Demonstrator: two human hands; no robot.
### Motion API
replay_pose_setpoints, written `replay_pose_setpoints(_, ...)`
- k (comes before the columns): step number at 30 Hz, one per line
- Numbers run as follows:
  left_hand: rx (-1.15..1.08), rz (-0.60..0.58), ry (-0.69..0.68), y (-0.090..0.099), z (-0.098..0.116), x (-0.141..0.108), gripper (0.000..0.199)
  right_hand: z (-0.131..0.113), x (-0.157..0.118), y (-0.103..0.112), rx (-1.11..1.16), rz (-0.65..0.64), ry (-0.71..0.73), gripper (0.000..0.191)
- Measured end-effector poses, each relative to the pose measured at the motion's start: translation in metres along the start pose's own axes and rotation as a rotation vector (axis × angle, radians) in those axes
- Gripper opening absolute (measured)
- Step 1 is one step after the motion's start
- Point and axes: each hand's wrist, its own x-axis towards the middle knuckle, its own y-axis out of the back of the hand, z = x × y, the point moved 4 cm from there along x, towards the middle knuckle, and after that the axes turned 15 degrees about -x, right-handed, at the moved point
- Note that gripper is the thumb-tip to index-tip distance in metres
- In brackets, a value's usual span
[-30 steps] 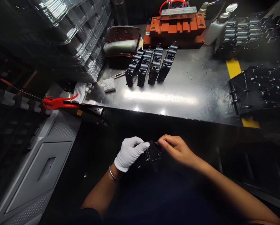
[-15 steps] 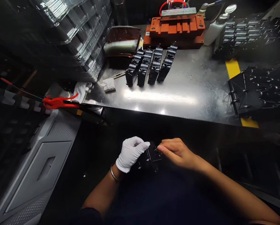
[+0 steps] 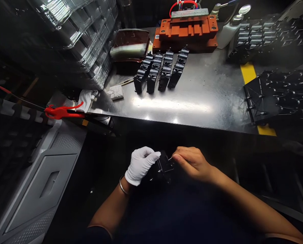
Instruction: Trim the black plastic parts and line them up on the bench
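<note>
My left hand [image 3: 141,165], in a white glove, is closed on the edge of a black plastic part [image 3: 165,163] held low in front of my body. Much of that part merges with the dark background; a few shiny edges and spots show on it. My bare right hand [image 3: 190,161] is closed in a pinch at the part's right side. Between its thumb and forefinger sits a thin metal piece [image 3: 170,158], its tip reaching toward the black part. Its exact kind is too small to tell.
On the metal bench [image 3: 212,88] stand several black ribbed parts [image 3: 153,74] before an orange fixture [image 3: 185,34]. Plastic-wrapped trays [image 3: 90,44] are stacked at the left, near a red air gun [image 3: 62,111]. More black parts [image 3: 290,91] lie at the right by yellow tape [image 3: 248,73].
My right hand has drawn slightly away to the right, so more of the thin metal piece shows. My left hand keeps its hold on the black part. The view has shifted a little.
</note>
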Motion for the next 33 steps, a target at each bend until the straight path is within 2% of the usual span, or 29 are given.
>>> replay_pose_setpoints(5, -0.018, 0.009, 0.028, -0.004, -0.001, -0.002, 0.039, 0.004, -0.001, -0.002, 0.063, -0.077, 0.011, 0.032)
replay_pose_setpoints(9, -0.014, -0.045, 0.059, -0.01, -0.001, -0.005, 0.039, 0.009, -0.004, -0.004, 0.344, -0.367, -0.046, 0.045)
replay_pose_setpoints(11, 0.009, -0.07, 0.033, -0.011, 0.001, -0.005, 0.039, 0.009, -0.005, -0.001, 0.454, -0.443, -0.037, 0.05)
replay_pose_setpoints(13, 0.03, -0.063, -0.008, -0.01, 0.004, -0.003, 0.038, 0.008, -0.004, 0.003, 0.37, -0.375, 0.003, 0.053)
replay_pose_setpoints(15, 0.045, -0.06, -0.029, -0.008, 0.006, -0.001, 0.037, 0.008, -0.003, 0.005, 0.147, -0.265, 0.046, 0.051)
replay_pose_setpoints(18, 0.064, -0.073, -0.028, -0.008, 0.006, 0.0, 0.037, 0.005, -0.002, 0.001, -0.052, -0.203, 0.112, 0.045)
replay_pose_setpoints(23, 0.047, -0.039, -0.025, -0.007, 0.001, 0.001, 0.037, 0.006, -0.001, -0.001, -0.126, -0.179, 0.115, 0.048)
replay_pose_setpoints(33, -0.04, 0.163, -0.011, -0.007, -0.006, 0.003, 0.042, 0.006, 0.001, -0.003, -0.363, -0.02, 0.102, 0.053)
